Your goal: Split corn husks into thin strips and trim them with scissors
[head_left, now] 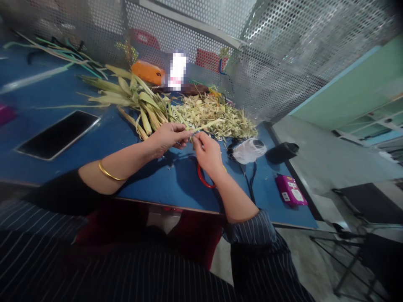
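Over the blue table [157, 180], my left hand [170, 136] pinches a narrow pale corn husk strip [214, 124], its free end pointing to the right. My right hand [208, 154] is closed close beside it, thumb against the fingers, at the strip's lower part. Just what sits between the right fingertips is too small to make out. Behind my left hand lies a bundle of whole corn husks [146, 105]. Beyond my right hand spreads a heap of shredded husk pieces [217, 112]. Partly hidden under my right wrist is a red loop [202, 176].
A white thread spool [248, 151], a black spool [282, 152] and a purple packet [291, 190] stand to the right. On the left lie a dark phone [58, 134] and green strips [66, 54]. An orange packet [147, 72] sits before the perforated metal partition [189, 33].
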